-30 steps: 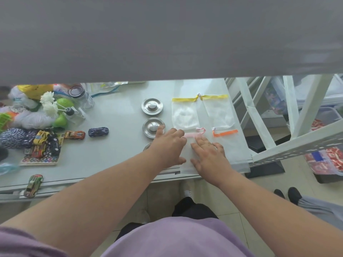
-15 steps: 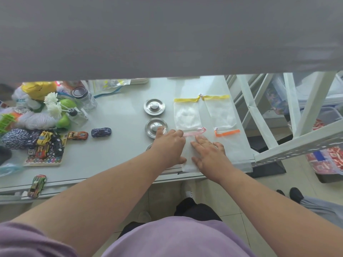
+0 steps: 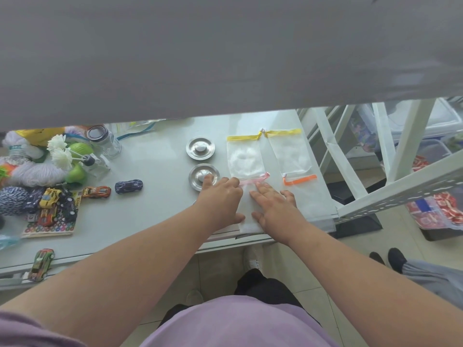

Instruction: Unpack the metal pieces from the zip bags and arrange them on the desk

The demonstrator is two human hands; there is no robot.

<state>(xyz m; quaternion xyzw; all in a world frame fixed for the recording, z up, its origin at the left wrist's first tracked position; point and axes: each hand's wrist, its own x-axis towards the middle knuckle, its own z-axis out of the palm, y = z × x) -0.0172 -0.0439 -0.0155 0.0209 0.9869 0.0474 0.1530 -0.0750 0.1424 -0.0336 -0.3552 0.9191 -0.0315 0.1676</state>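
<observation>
Two round metal pieces (image 3: 200,147) (image 3: 203,175) lie one behind the other on the grey desk (image 3: 150,201). To their right lie several flat clear zip bags: two with yellow zips (image 3: 244,156) (image 3: 288,151), one with an orange zip (image 3: 304,194) and one with a pink zip (image 3: 246,217). My left hand (image 3: 220,199) rests on the pink-zip bag's left edge, its fingertips over the nearer metal piece's rim. My right hand (image 3: 275,209) lies flat on the same bag, fingers spread. What the bag holds is hidden.
Toy cars (image 3: 128,185) (image 3: 96,191), yarn balls (image 3: 32,171), a glass jar (image 3: 104,141), white flowers and a game board (image 3: 50,227) crowd the desk's left side. A white metal rack (image 3: 400,191) stands right of the desk. Another person's feet (image 3: 390,256) are on the floor.
Both hands stay on the pink-zip bag in nearly the same place. Only the view has shifted slightly.
</observation>
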